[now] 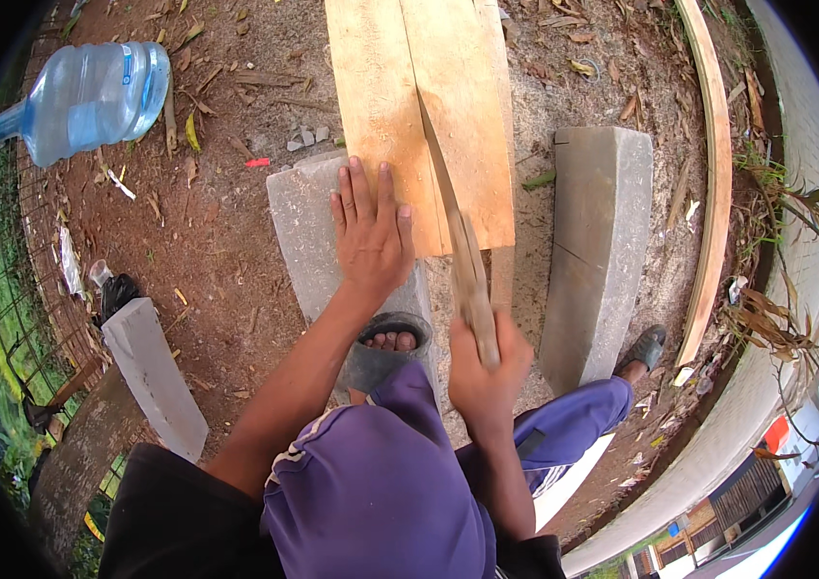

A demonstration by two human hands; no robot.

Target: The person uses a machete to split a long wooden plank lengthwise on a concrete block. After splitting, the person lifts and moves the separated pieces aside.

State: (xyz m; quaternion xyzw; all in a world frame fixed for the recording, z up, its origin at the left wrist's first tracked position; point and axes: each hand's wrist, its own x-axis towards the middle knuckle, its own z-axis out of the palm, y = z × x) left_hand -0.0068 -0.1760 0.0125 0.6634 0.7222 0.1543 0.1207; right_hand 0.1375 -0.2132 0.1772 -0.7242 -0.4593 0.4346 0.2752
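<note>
A pale wooden board (371, 72) reaches away from me, its near end propped on a grey concrete block (308, 227). A long cut line runs along the board from its near edge to the far side. My right hand (490, 372) is closed round the wooden handle of a hand saw (443, 174), whose blade stands in the cut, tilted up toward me. Flat on the board's near left corner lies my left hand (374, 230), fingers stretched out and pressing on the wood. My sandalled foot (392, 340) is on the same block.
Another concrete block (598, 241) stands right of the board, with my other foot (643, 352) beside it. A long wooden strip (713, 174) lies along the wall (805, 125) at right. A large clear water bottle (91, 101) lies far left, above an upright grey block (154, 372).
</note>
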